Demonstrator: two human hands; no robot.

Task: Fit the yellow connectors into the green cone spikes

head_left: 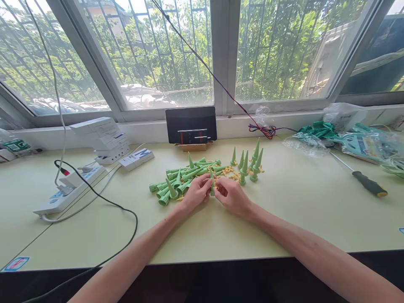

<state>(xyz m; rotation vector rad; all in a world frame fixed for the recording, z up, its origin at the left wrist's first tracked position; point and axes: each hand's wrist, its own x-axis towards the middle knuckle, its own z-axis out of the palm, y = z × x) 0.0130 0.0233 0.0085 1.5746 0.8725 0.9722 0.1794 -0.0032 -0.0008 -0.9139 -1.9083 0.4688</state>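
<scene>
My left hand point(199, 190) is closed round a green plastic watering spike point(212, 182) that stands point up. The fingers of my right hand point(232, 194) pinch at a small yellow valve point(216, 188) on that spike's side; the fingertips partly hide it. Left of and behind my hands lies a heap of green tubes and cones point(164, 194). Loose yellow valves point(229, 170) are scattered just beyond my right hand. Several spikes stand upright to the right, among them a tall green spike point(258, 166) with yellow pieces at its base.
A power strip point(71, 191) with a black cable point(126, 208) lies at the left, near a small white box point(136, 159) and stacked white boxes point(105, 136). A dark tablet point(191, 120) leans at the back. To the right are a screwdriver point(368, 182) and plastic bags point(360, 141).
</scene>
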